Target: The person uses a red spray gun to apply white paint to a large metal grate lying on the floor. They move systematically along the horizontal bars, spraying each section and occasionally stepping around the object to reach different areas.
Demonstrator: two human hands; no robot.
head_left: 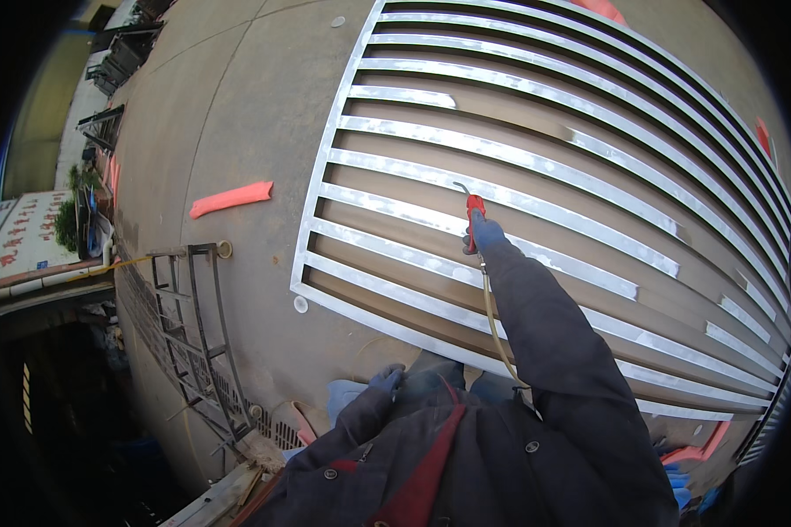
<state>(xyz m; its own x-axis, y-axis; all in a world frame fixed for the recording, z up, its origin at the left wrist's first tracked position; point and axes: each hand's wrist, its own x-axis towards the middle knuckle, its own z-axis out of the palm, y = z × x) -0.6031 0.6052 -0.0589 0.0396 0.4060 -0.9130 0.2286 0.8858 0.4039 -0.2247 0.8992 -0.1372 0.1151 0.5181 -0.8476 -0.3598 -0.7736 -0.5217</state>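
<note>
My right hand (pixel 483 235), in a blue glove, is wrapped round a red air blow gun (pixel 475 211) with a thin bent metal nozzle. A pale yellowish hose (pixel 494 329) runs from the gun's lower end back toward my body. The nozzle tip hangs over the slats of a large silver-white metal grille (pixel 431 132). Along several slats, silver stretches give way to brown. My gloved left hand (pixel 387 379) is low by my leg, near the grille's close edge; its fingers are too small and dark to make out.
A dark metal ladder-like frame (pixel 192 334) stands on the left near a floor grating (pixel 277 430). A pink-red wrapped strip (pixel 231 199) lies on the concrete floor (pixel 264 105). Another red piece (pixel 699 446) is by the grille's near right corner. Dark metal racks (pixel 123 57) line the far left.
</note>
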